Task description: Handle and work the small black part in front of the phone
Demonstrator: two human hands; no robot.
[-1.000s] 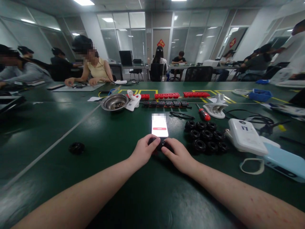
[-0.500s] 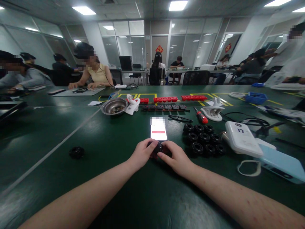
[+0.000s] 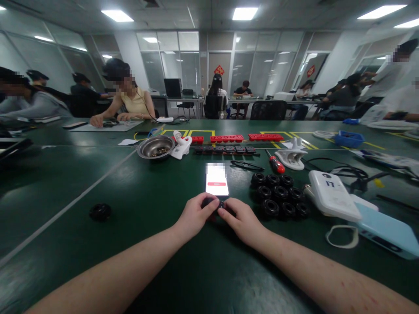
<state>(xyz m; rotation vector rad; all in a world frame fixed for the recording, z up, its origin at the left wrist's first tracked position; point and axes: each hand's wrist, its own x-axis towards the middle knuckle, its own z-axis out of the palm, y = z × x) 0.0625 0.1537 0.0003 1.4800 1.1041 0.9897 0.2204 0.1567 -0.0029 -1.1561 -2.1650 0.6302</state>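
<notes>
Bearing a dark "17", a smooth white plastic box (image 3: 334,196) lay right of the lit rectangular phone (image 3: 216,186), nine round, ridged black pieces (image 3: 280,192) between them. Just in front of the phone, the left hand's (image 3: 196,214) and right hand's (image 3: 241,219) fingers pinched a small, dark, partly hidden part (image 3: 207,202).

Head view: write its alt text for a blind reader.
A left hand and right hand hold a small dark part before a lit phone on a green table. Nine black round parts sit at right; a metal bowl stands left.
</notes>
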